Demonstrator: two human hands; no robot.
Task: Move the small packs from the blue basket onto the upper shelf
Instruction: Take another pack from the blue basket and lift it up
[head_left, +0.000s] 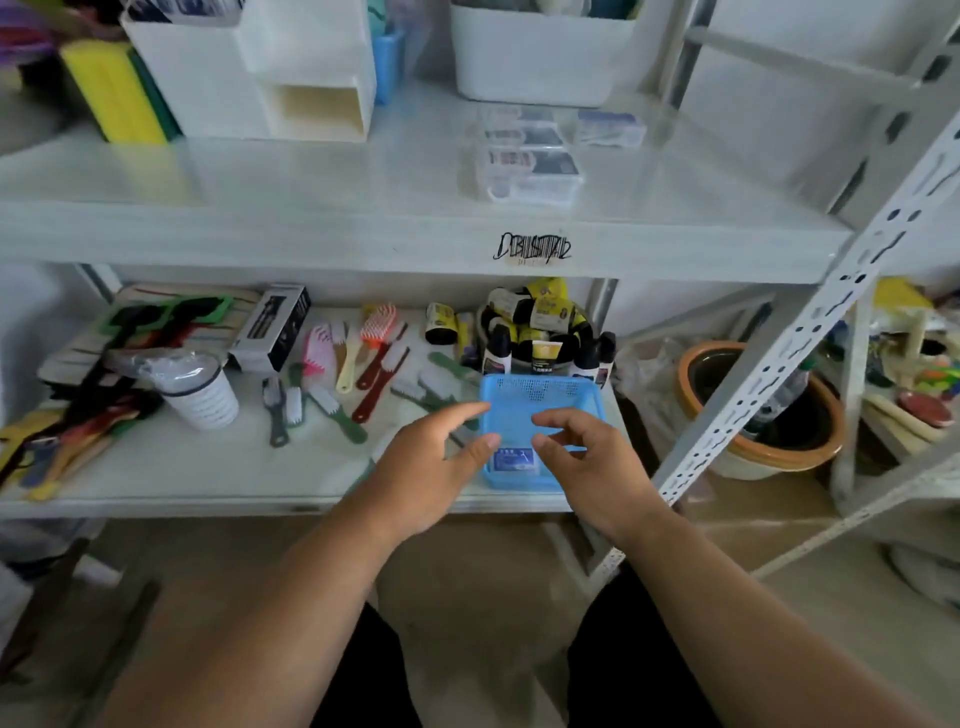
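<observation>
Both hands empty, fingers spread: left hand (434, 462) and right hand (587, 462) flank flat blue-labelled small pack (511, 460), lying crosswise in perforated blue plastic basket (540, 395); equally near.

Soft daylight, glare on upper shelf (311, 171); overall blur, wide-angle bending at edges

One small pack (513, 460) flat in blue basket (540, 395), others (527, 166) on upper shelf (311, 176)

- The right hand (587, 462) covers the right end of the one small pack (511, 460) in the blue basket (540, 400); its print is too small to read.
- The clear packs (524, 161) on the upper shelf (311, 228), frame centre-top, blur together; count uncertain.
- The white bins (540, 57) are cut off by the top edge.
</observation>
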